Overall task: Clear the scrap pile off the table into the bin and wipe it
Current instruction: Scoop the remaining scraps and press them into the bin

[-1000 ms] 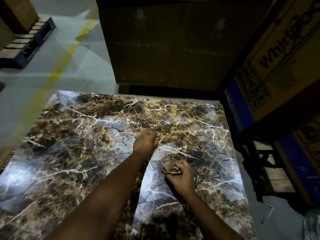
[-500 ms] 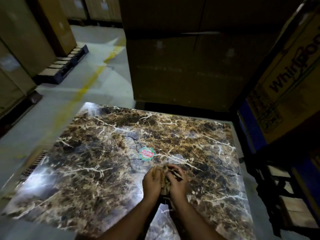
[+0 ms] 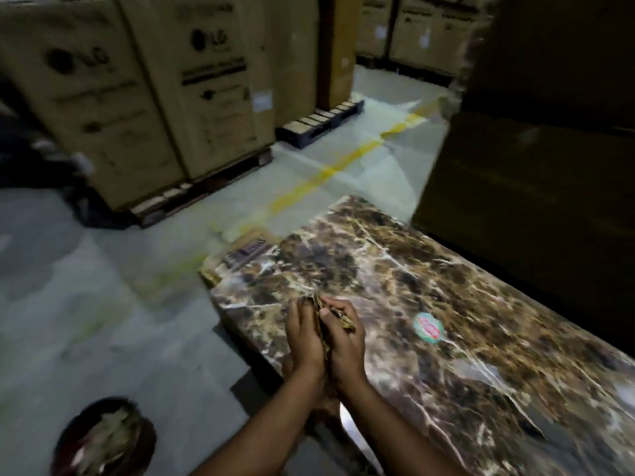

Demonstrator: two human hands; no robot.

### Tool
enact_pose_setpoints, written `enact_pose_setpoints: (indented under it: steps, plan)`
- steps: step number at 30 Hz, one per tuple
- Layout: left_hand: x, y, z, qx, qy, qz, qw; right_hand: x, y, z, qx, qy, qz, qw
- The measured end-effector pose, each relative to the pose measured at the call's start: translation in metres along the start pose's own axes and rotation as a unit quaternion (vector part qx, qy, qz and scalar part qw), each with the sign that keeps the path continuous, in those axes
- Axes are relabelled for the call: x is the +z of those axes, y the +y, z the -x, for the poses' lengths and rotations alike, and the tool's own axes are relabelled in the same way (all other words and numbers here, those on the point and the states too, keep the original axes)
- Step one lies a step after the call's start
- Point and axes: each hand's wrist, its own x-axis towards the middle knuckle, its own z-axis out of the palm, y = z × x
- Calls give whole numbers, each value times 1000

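Observation:
My left hand (image 3: pixel 304 338) and my right hand (image 3: pixel 345 341) are pressed together over the near left edge of the brown marble table (image 3: pixel 446 304). Between the palms they clasp a bundle of brownish scraps (image 3: pixel 331 312), whose ends stick out at the top. A round dark bin (image 3: pixel 103 439) with pale crumpled waste inside stands on the floor at the lower left. A round green and red sticker (image 3: pixel 427 327) is stuck on the tabletop to the right of my hands.
Tall cardboard cartons (image 3: pixel 144 91) on pallets (image 3: pixel 321 127) line the far left. A big dark carton (image 3: pixel 536 149) stands behind the table. A yellow line (image 3: pixel 326 173) crosses the grey floor. A flat cardboard piece (image 3: pixel 247 250) lies at the table's far left corner.
The view has swung left, bringing the floor and the bin into sight. My hands, apart a second ago, now clasp the scraps together and have shifted toward the table's left edge.

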Motion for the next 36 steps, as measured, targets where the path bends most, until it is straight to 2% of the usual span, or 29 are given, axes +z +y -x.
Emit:
enact_pose_setpoints:
  steps: [3, 6, 12, 18, 21, 23, 26, 30, 33, 36]
  plan:
    - [-65, 27, -28, 46, 59, 29, 997, 72, 15, 16, 8, -73, 4, 997]
    - [-145, 47, -58, 43, 115, 58, 991, 151, 40, 43, 32, -138, 3, 990]
    - [-343, 82, -114, 78, 212, 107, 968, 327, 100, 125, 54, -265, 48, 961]
    - [-504, 86, -158, 55, 319, 98, 941, 464, 174, 197, 153, -334, 26, 930]
    - [-556, 73, -171, 17, 364, 117, 924, 500, 208, 219, 253, -356, 3, 899]
    - [-583, 48, -183, -16, 402, 106, 910, 514, 242, 225, 265, -360, 46, 893]
    - [-615, -5, -204, -30, 455, 58, 888, 525, 302, 221, 215, -372, 138, 892]
    - [-647, -102, -245, -47, 507, 31, 860, 529, 419, 207, 239, -396, 185, 867]
    - [-673, -189, -280, -89, 527, 6, 845, 526, 513, 189, 241, -425, 209, 847]
    - [-698, -267, -314, -132, 531, -69, 834, 528, 603, 166, 195, -460, 248, 830]
